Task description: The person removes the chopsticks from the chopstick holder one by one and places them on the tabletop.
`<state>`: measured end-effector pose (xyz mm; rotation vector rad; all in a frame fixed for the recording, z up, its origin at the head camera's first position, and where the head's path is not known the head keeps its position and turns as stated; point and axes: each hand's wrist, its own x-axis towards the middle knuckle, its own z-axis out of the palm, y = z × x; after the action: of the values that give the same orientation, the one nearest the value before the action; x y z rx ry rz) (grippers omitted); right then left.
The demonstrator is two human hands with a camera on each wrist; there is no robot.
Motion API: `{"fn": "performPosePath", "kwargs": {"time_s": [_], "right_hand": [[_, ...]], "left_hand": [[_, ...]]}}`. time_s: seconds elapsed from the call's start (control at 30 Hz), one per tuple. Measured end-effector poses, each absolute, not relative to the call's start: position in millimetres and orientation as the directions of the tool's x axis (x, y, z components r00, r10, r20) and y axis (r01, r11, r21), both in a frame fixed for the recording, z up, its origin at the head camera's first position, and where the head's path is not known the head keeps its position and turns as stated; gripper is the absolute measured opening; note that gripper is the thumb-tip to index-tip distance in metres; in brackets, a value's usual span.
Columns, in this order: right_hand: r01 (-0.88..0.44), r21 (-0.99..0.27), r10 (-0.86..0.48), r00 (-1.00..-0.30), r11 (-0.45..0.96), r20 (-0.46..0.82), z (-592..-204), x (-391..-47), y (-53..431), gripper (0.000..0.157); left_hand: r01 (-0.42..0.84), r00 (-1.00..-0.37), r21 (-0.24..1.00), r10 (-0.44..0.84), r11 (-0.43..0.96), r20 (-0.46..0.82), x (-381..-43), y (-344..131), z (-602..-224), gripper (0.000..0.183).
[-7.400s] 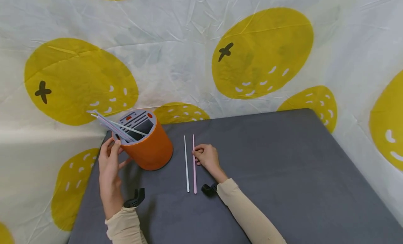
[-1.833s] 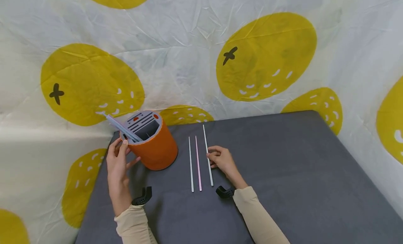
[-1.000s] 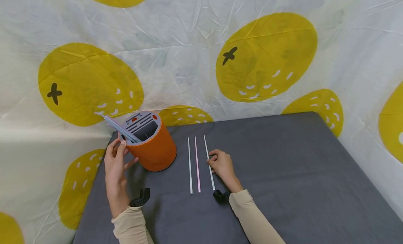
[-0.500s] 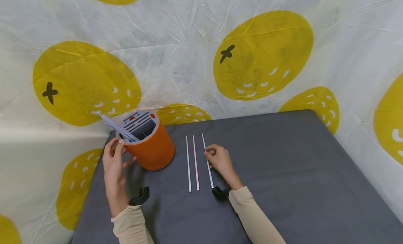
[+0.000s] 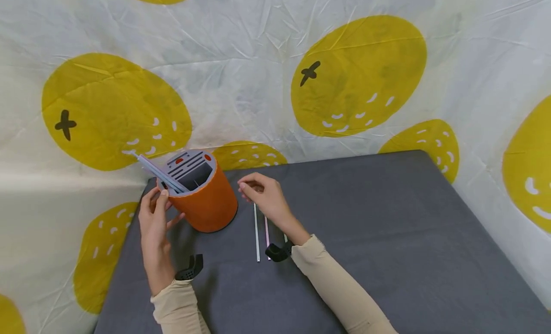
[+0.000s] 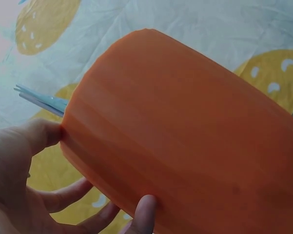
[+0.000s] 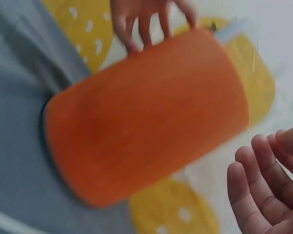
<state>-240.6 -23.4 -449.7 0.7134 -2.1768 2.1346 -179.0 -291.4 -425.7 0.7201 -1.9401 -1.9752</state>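
My left hand (image 5: 155, 226) grips the side of an orange round utensil holder (image 5: 208, 207), its thumb at the rim and its fingers along the wall. Several pale chopsticks (image 5: 161, 173) lean together out of the holder's left side. My right hand (image 5: 267, 197) is in the air just right of the holder, fingers loosely bent and nothing between them. On the table below it lie a white chopstick (image 5: 257, 238), a pink chopstick (image 5: 267, 231) and a second white one (image 5: 285, 238), side by side. The right hand and wrist hide parts of the last two.
The holder's grey top has slots and a deep dark compartment (image 5: 198, 178). A dark grey cloth covers the table (image 5: 379, 228). Behind and at the left hangs a white curtain (image 5: 241, 85) with yellow fruit prints.
The right hand has laid a pink and then a white chopstick beside the first white one, let go, and moved left and up toward the holder. The left hand stays on the holder.
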Motion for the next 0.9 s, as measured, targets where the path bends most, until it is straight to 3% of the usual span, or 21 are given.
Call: {"fn": "performPosePath", "kwargs": {"time_s": [0.3, 0.67, 0.9], "right_hand": [[-0.433, -0.901, -0.414, -0.815, -0.028, 0.405, -400.7, -241.5, -56.4, 0.020], [-0.513, -0.856, -0.542, -0.739, 0.066, 0.401, -371.3, -264.4, -107.7, 0.024], [-0.524, -0.830, -0.596, -0.733, 0.189, 0.327, -366.0, -279.0, -128.9, 0.028]], "left_hand": [[-0.149, -0.829, 0.988, -0.540, -0.041, -0.147, -182.6, -280.0, -427.4, 0.057], [-0.126, -0.837, 0.992, -0.533, -0.032, -0.123, -181.4, -276.5, -428.9, 0.058], [-0.131, -0.848, 0.991, -0.515, -0.029, -0.128, -181.5, -274.7, -429.8, 0.061]]}}
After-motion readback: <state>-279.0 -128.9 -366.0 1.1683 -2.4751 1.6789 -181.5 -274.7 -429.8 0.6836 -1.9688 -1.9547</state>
